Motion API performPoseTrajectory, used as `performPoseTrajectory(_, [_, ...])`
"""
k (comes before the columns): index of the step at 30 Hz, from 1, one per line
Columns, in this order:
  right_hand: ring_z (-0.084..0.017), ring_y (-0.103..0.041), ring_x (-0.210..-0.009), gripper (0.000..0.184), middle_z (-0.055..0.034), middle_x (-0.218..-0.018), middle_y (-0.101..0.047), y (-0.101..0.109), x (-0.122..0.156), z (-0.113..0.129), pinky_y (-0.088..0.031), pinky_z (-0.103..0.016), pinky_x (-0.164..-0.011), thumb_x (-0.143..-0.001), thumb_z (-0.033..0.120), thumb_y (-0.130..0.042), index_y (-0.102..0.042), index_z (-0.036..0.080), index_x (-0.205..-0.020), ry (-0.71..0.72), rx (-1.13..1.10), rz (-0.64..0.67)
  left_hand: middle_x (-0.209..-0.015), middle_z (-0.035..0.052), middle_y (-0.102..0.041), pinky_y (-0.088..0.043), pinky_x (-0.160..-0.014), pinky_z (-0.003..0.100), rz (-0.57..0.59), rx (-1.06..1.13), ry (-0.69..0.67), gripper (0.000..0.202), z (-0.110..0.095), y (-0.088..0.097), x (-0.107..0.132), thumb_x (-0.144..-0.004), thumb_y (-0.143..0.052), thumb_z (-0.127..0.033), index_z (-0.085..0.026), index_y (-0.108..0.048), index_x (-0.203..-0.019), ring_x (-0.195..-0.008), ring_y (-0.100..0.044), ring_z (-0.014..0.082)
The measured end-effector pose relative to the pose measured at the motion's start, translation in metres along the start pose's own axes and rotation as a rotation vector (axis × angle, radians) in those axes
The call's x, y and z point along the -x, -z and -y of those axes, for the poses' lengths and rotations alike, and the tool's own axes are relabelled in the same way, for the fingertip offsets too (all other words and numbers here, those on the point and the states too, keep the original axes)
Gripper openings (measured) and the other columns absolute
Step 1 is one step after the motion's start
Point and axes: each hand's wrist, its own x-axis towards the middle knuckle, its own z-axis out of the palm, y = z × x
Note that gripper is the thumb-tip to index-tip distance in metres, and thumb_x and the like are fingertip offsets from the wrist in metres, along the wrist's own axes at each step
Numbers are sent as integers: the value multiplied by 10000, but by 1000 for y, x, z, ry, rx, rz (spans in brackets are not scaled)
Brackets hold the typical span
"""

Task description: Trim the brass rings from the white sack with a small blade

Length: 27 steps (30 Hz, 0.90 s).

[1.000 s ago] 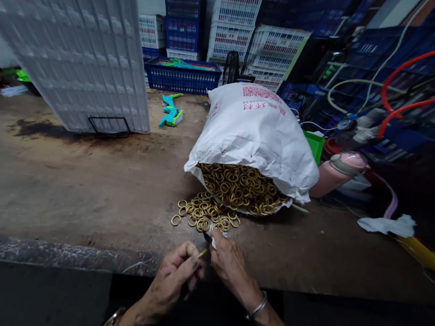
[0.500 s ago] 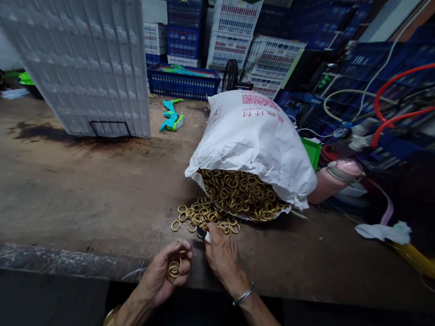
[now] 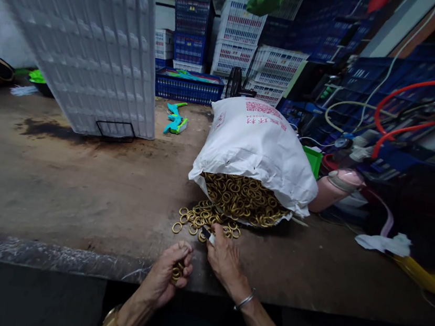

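Note:
My left hand point(image 3: 164, 275) is curled around several brass-coloured rings point(image 3: 177, 273), which show between its fingers near the table's front edge. In my right hand point(image 3: 225, 262) is a small tool with a dark flat tip and a white part point(image 3: 206, 234); the fingers hide the rest of it. That tip is at the near edge of a loose pile of brass-coloured rings point(image 3: 200, 215) on the table. Behind the pile, a white woven sack point(image 3: 252, 141) lies on its side, its open mouth facing me and full of the same rings point(image 3: 245, 195).
A tall translucent ribbed panel point(image 3: 106, 65) stands at left on a black wire stand point(image 3: 115, 129). Turquoise-and-green clamp-like pieces point(image 3: 176, 119) lie behind. To the right are a pink bottle point(image 3: 337, 188) and orange hoses point(image 3: 386, 109). Blue and white crates point(image 3: 240, 23) are stacked at the back.
The view has shifted, so the scene sits slightly lower and to the right. My left fingers have closed further over the rings. My right hand still grips the small tool beside the pile.

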Motion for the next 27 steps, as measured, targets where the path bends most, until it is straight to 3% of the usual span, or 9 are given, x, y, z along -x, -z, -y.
performPoseTrajectory(7, [-172,-612,-703,158,-51,-781,-660,0,-6,0,-295,-239,-576,-838,218,-452,-498,189,-987,-19,26,-16,-661,-25,-483,-216,-365,131,3,-59,-45,222,0,1,1,-652,-679,-236,-151,-528,-791,-511,-440,48])
performPoseTrajectory(14, [-145,-562,-650,137,-16,-758,-628,-8,-6,-9,-287,-224,-567,-801,181,-458,-495,200,-932,8,-111,-122,-612,-57,-461,-203,-353,132,-77,-274,-96,314,0,-2,-9,-649,-680,-385,-167,-510,-797,-440,-379,34])
performPoseTrajectory(20, [-113,-463,-593,60,26,-655,-524,1,0,-6,-302,-215,-559,-785,218,-439,-495,198,-781,32,-419,-133,-515,-82,-440,-260,-367,168,-166,-584,-288,282,6,0,-22,-699,-616,-383,-191,-533,-888,-396,-345,67])
performPoseTrajectory(24, [-84,-384,-539,97,65,-565,-399,9,4,-1,-299,-192,-510,-728,253,-482,-444,194,-660,-57,-746,-20,-655,-11,-581,-412,-596,215,-166,-695,-597,190,8,-5,-19,-680,-654,-190,-187,-644,-869,-577,-496,115])
performPoseTrajectory(27, [-51,-298,-439,112,92,-529,-351,14,8,3,-248,-177,-418,-683,268,-504,-420,198,-664,-197,-1038,158,-854,60,-660,-415,-814,269,-40,-697,-628,209,8,-7,-15,-674,-660,-138,-197,-689,-872,-811,-574,184])
